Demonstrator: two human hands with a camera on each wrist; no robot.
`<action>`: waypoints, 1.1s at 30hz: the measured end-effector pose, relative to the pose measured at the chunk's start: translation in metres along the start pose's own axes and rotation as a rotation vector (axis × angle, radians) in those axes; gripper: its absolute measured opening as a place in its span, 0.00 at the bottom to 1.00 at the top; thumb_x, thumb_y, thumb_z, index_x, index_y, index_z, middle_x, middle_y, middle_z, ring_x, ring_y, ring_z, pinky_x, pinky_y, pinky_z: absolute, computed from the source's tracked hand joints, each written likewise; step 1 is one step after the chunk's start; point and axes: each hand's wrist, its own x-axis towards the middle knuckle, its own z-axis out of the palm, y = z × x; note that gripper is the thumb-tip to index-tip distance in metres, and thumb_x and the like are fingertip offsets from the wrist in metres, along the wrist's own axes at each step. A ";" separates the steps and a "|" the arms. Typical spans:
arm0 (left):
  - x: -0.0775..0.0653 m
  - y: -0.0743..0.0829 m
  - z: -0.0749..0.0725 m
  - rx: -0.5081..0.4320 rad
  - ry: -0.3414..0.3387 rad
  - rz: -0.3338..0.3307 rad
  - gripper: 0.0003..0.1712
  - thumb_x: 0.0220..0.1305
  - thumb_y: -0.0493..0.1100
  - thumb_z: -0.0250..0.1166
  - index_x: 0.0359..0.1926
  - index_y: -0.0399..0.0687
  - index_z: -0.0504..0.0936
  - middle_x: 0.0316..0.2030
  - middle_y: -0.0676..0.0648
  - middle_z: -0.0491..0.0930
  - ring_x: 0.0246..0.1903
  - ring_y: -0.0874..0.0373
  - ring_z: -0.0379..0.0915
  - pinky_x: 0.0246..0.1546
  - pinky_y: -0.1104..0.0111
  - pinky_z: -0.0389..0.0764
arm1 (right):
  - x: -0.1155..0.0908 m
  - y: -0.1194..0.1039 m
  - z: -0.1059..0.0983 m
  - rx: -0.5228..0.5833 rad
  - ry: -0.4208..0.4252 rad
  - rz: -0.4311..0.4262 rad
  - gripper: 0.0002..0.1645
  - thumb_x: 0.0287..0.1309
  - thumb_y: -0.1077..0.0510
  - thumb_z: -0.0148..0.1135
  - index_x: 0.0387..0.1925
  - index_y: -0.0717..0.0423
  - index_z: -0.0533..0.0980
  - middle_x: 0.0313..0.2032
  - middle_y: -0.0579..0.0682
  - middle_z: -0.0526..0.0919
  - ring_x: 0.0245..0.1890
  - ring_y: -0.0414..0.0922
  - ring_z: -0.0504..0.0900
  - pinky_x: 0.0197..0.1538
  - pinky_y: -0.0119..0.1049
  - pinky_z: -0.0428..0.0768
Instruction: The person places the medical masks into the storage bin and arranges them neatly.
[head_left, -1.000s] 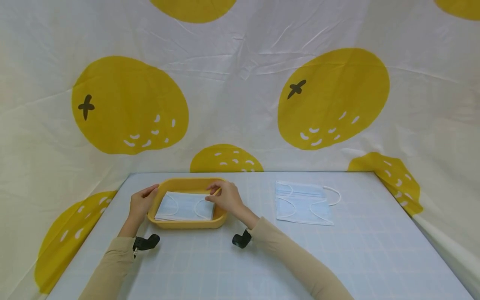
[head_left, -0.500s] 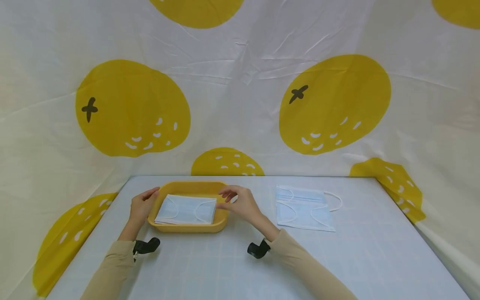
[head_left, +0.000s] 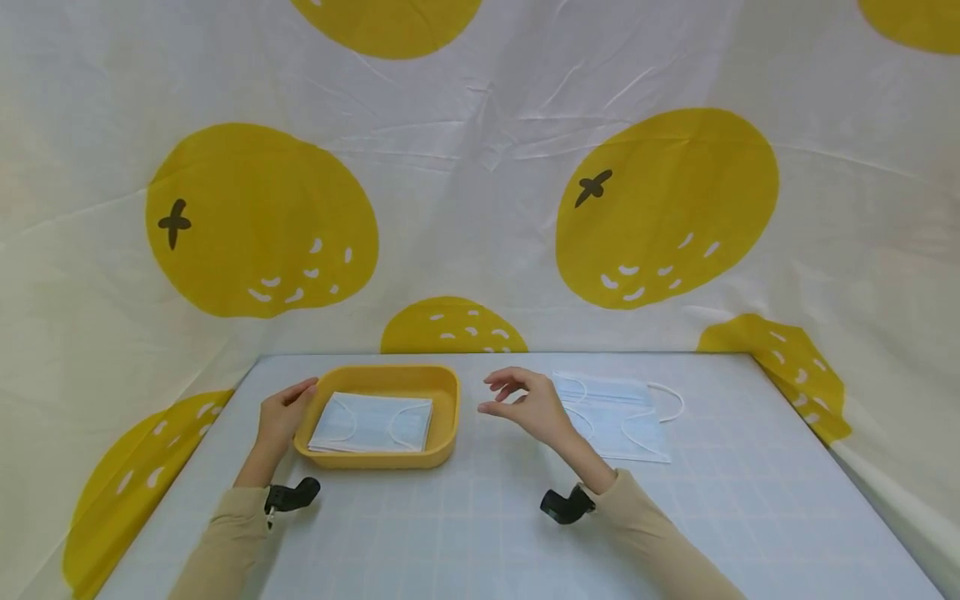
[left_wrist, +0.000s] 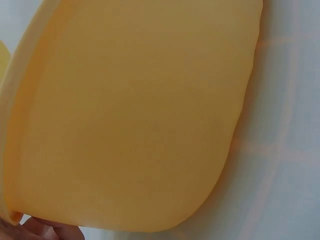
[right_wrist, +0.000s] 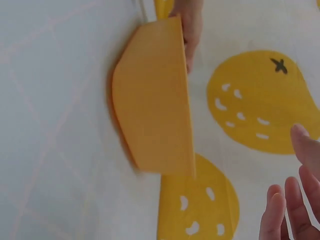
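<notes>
My left hand (head_left: 281,414) grips the left rim of a yellow tray (head_left: 375,460). In the left wrist view the tray's side wall (left_wrist: 130,120) fills most of the picture, with my fingertips (left_wrist: 55,231) at its rim. A small stack of pale blue face masks (head_left: 369,422) lies flat inside, white ear loops on top. Right of the tray, my right hand (head_left: 534,406) hovers in the air, holding nothing, thumb and fingers apart. Behind it, more face masks (head_left: 630,425) lie overlapping on the table, partly hidden by that hand. The right wrist view shows its spread fingers (right_wrist: 295,200).
The table (head_left: 465,533) has a pale blue checked cover. A white cloth (head_left: 465,233) with yellow fruit prints hangs behind and at the sides. A small black wrist camera (head_left: 567,505) sticks out from the right sleeve, another camera (head_left: 294,495) from the left.
My right hand has let go of the masks in the tray and moved right, out over the table towards the loose masks. The left hand has stayed at the tray's rim.
</notes>
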 end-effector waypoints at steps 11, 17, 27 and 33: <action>-0.001 -0.001 0.001 -0.019 -0.007 -0.009 0.29 0.74 0.54 0.48 0.66 0.41 0.69 0.66 0.38 0.67 0.66 0.46 0.63 0.66 0.56 0.68 | -0.016 0.018 -0.054 -0.073 0.043 0.040 0.21 0.44 0.52 0.77 0.42 0.49 0.82 0.40 0.49 0.86 0.35 0.43 0.82 0.35 0.30 0.81; -0.001 0.000 0.000 -0.016 -0.014 -0.004 0.28 0.74 0.53 0.49 0.66 0.41 0.69 0.66 0.39 0.68 0.66 0.47 0.63 0.65 0.57 0.69 | -0.029 0.034 -0.082 -0.126 0.067 0.061 0.21 0.45 0.52 0.77 0.43 0.49 0.82 0.38 0.48 0.86 0.33 0.36 0.81 0.33 0.29 0.80; -0.003 0.002 -0.005 0.017 -0.046 0.018 0.31 0.71 0.57 0.50 0.66 0.44 0.70 0.66 0.42 0.68 0.66 0.51 0.63 0.53 0.82 0.73 | -0.050 0.050 -0.127 -0.223 0.115 0.131 0.25 0.50 0.53 0.73 0.49 0.56 0.79 0.39 0.54 0.85 0.34 0.32 0.79 0.36 0.28 0.80; -0.004 0.002 -0.003 0.037 -0.004 0.038 0.28 0.72 0.54 0.51 0.64 0.42 0.73 0.64 0.40 0.71 0.62 0.52 0.67 0.40 0.91 0.68 | -0.053 0.060 -0.147 -0.216 0.119 0.156 0.26 0.51 0.53 0.72 0.52 0.55 0.78 0.42 0.52 0.84 0.35 0.31 0.80 0.38 0.27 0.81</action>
